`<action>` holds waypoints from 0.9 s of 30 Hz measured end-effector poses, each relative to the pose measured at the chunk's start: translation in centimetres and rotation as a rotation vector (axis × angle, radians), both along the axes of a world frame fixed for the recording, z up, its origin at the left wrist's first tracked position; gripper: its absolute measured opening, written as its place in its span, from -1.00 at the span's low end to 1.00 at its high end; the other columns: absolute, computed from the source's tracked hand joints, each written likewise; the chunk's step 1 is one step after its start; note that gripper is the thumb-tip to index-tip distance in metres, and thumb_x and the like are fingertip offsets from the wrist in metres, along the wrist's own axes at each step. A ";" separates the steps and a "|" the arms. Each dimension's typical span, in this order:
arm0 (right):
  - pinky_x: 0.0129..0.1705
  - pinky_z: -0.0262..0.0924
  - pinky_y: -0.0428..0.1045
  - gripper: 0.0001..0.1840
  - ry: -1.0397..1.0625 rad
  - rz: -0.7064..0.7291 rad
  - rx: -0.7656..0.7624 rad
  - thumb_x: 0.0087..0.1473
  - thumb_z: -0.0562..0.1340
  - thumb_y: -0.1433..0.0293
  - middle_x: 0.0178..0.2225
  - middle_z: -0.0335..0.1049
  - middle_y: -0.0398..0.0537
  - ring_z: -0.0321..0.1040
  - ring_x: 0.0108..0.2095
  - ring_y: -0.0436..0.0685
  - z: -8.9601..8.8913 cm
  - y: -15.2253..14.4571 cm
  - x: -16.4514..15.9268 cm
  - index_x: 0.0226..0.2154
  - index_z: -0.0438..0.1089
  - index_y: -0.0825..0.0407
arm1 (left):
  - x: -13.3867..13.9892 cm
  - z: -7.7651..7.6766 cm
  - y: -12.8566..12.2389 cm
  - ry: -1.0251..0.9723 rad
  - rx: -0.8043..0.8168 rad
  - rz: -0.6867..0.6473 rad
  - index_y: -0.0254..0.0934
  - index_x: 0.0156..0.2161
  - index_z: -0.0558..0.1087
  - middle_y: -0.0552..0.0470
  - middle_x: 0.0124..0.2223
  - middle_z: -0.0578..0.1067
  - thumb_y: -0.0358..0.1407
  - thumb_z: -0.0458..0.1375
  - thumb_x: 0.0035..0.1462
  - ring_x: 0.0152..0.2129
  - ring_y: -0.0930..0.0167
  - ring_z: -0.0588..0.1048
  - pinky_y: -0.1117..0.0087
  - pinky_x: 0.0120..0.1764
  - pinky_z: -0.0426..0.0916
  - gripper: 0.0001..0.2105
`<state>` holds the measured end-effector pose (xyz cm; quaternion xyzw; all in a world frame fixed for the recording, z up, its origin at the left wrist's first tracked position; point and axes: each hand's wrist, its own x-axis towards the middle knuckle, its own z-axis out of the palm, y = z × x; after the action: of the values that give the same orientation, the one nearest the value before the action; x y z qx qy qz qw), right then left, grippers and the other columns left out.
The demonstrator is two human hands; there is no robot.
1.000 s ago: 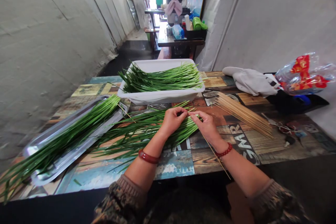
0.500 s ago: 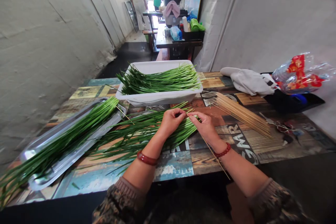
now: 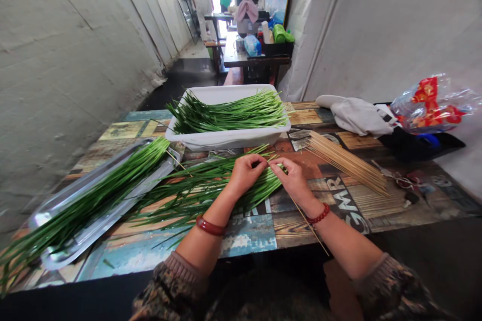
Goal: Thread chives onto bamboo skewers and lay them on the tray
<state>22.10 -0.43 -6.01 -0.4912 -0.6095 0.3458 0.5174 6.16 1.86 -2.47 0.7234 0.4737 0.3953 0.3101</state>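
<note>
My left hand (image 3: 248,173) is closed in a pinch, thumb and forefinger together on what looks like the pale end of a garlic chive. Its fingertips almost meet those of my right hand (image 3: 295,180), which is also pinched. A thin bamboo skewer (image 3: 311,228) slants out from beneath my right palm toward the table's front edge; its upper end is hidden by the fingers. Under both hands lie loose garlic chives (image 3: 181,188), pale stem ends to the right and leaves fanned to the left. What exactly sits between the fingertips is too small to see clearly.
Behind the hands stands a white tub (image 3: 226,141) of chives. At left, a metal tray (image 3: 71,258) carries a chive bunch (image 3: 105,200) overhanging its near end. Rightward lie bamboo skewers (image 3: 346,163), keys (image 3: 410,196), a cap (image 3: 354,114) and a plastic bag (image 3: 433,105). Two people are far back.
Both hands stay pinched together in nearly the same spot. The view has shifted very slightly. In the background, the person in white has turned and moved a little.
</note>
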 end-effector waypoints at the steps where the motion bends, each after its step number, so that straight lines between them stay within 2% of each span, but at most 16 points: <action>1: -0.18 0.27 0.01 -0.79 0.014 -0.003 0.010 0.08 0.21 0.26 -0.31 0.49 -0.04 0.41 -0.27 0.12 0.0 0.0 0.0 -0.30 0.44 0.04 | 0.0 0.0 0.0 0.009 0.010 0.000 -0.35 -0.44 0.52 0.04 -0.45 0.54 -0.39 0.13 0.05 -0.48 0.46 0.46 0.50 -0.37 0.28 -0.87; 4: -0.21 0.27 -0.01 -0.71 0.065 0.004 0.024 0.07 0.22 0.30 -0.29 0.45 -0.05 0.39 -0.30 0.09 0.0 0.0 -0.1 -0.13 0.37 0.03 | 0.0 0.0 0.0 0.027 0.031 -0.001 -0.34 -0.45 0.51 0.06 -0.47 0.54 -0.41 0.13 0.05 -0.49 0.47 0.45 0.50 -0.36 0.27 -0.87; 7: -0.30 0.26 -0.03 -0.63 0.059 0.015 0.024 0.07 0.22 0.32 -0.36 0.42 -0.10 0.36 -0.39 0.06 0.0 0.0 -0.2 -0.04 0.32 0.02 | -0.1 -0.1 0.0 0.034 0.038 -0.009 -0.34 -0.46 0.50 0.07 -0.47 0.53 -0.42 0.12 0.05 -0.49 0.48 0.45 0.50 -0.36 0.27 -0.87; 11: -0.34 0.24 -0.04 -0.69 0.050 0.003 0.048 0.07 0.22 0.32 -0.39 0.41 -0.12 0.35 -0.41 0.06 -0.2 0.0 -0.2 -0.09 0.32 0.00 | -0.1 -0.1 -0.1 0.037 0.022 -0.026 -0.34 -0.46 0.49 0.07 -0.48 0.51 -0.41 0.12 0.05 -0.50 0.48 0.43 0.50 -0.36 0.26 -0.87; 16: -0.27 0.24 -0.03 -0.77 0.022 -0.026 0.082 0.06 0.22 0.32 -0.30 0.41 -0.09 0.36 -0.35 0.06 -0.3 0.0 -0.2 -0.18 0.29 -0.01 | -0.1 -0.1 -0.2 0.064 0.019 -0.093 -0.35 -0.48 0.47 0.07 -0.49 0.48 -0.40 0.10 0.07 -0.50 0.48 0.41 0.49 -0.35 0.25 -0.84; 20: -0.27 0.20 -0.04 -0.85 -0.067 -0.080 0.108 0.06 0.22 0.30 -0.37 0.35 -0.13 0.30 -0.36 0.05 -0.3 0.0 -0.1 -0.29 0.29 0.00 | -0.3 0.1 -0.2 0.050 0.017 -0.158 -0.36 -0.44 0.46 0.06 -0.46 0.47 -0.38 0.07 0.10 -0.47 0.47 0.40 0.49 -0.34 0.26 -0.84; 24: -0.26 0.22 -0.04 -0.80 -0.025 -0.030 0.091 0.14 0.14 0.25 -0.32 0.38 -0.08 0.33 -0.33 0.06 0.0 -0.1 0.0 -0.22 0.28 0.01 | -0.5 0.6 -0.2 0.058 -0.031 -0.204 -0.36 -0.36 0.49 0.05 -0.41 0.51 -0.32 0.04 0.15 -0.44 0.45 0.42 0.49 -0.32 0.27 -0.79; 27: -0.27 0.23 -0.03 -0.74 -0.040 -0.004 0.082 0.20 0.07 0.22 -0.28 0.41 -0.05 0.35 -0.33 0.08 0.5 -0.4 0.1 -0.14 0.29 0.01 | -0.6 0.6 -0.2 0.099 -0.049 -0.201 -0.35 -0.38 0.50 0.05 -0.43 0.51 -0.30 0.04 0.15 -0.46 0.45 0.42 0.49 -0.33 0.26 -0.78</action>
<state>22.19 -0.84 -5.49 -0.4777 -0.6324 0.3094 0.5254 5.61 1.64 -1.88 0.7782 0.4229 0.3141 0.3419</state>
